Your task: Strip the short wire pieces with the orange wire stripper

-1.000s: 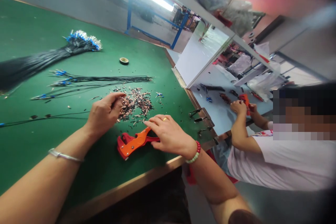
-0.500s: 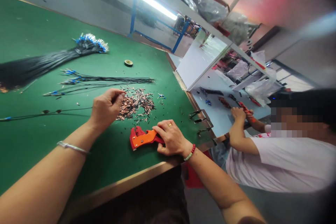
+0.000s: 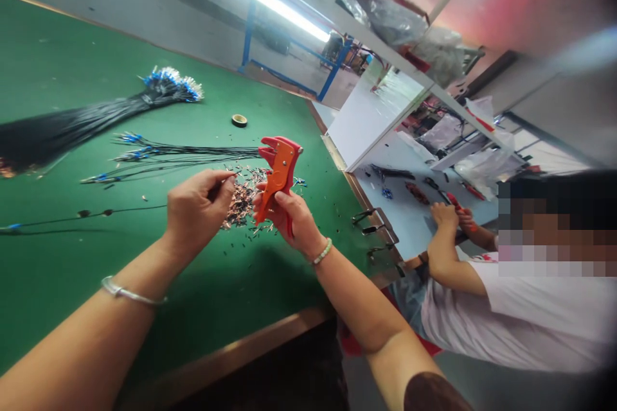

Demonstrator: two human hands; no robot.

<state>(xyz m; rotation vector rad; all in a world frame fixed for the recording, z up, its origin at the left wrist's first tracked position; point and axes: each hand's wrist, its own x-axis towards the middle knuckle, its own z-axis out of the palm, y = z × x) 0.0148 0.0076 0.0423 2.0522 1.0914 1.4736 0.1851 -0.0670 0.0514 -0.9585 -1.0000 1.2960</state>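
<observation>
My left hand [image 3: 200, 205] pinches the end of a thin black wire [image 3: 139, 208], which trails left across the table to a blue-sleeved tip. In my right hand [image 3: 292, 212] is an orange and red wire stripper [image 3: 278, 173], gripped by its handles and raised above the table with its jaws up and to the left. Behind and between the hands spreads a pile of wire scraps [image 3: 240, 209], coppery and black. Just beyond lies a small group of black wires [image 3: 202, 153] with blue-sleeved ends at the left; the stripper's head overlaps their right ends.
A thick bundle of black wires [image 3: 87, 119] lies at the back left of the green table [image 3: 193, 308]. A roll of tape [image 3: 239, 121] rests behind the loose wires. Metal clamps [image 3: 373, 225] sit by the right edge. At right, a co-worker [image 3: 482, 295] works at another table.
My right hand has taken up the wire stripper from the table, raised it and turned its jaws upward. My left hand stays nearly in place, still pinching the wire.
</observation>
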